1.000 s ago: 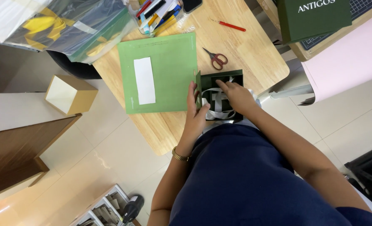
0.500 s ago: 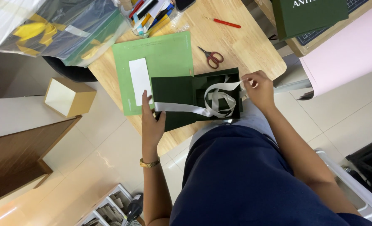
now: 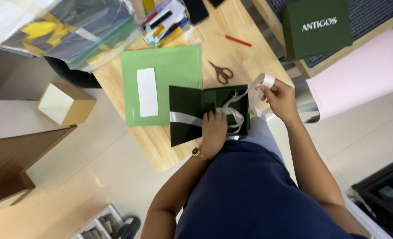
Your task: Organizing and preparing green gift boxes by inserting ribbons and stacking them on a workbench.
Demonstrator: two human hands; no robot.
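A dark green box lies open on the wooden table, its lid flap spread to the left. A pale grey ribbon crosses the flap and loops inside the box. My left hand, a gold watch on its wrist, presses down on the ribbon at the box's middle. My right hand is raised at the box's right side and pinches the free end of the ribbon, pulled up and out to the right.
A green cutting mat with a white strip lies left of the box. Red-handled scissors and a red pen lie behind it. A pen tray, plastic bags, a closed green box, a pink sheet and a small cardboard box surround the table.
The box was opened, its lid swung out to the left. My left hand moved from the lid's edge to the box's middle. My right hand lifted the ribbon end up to the right.
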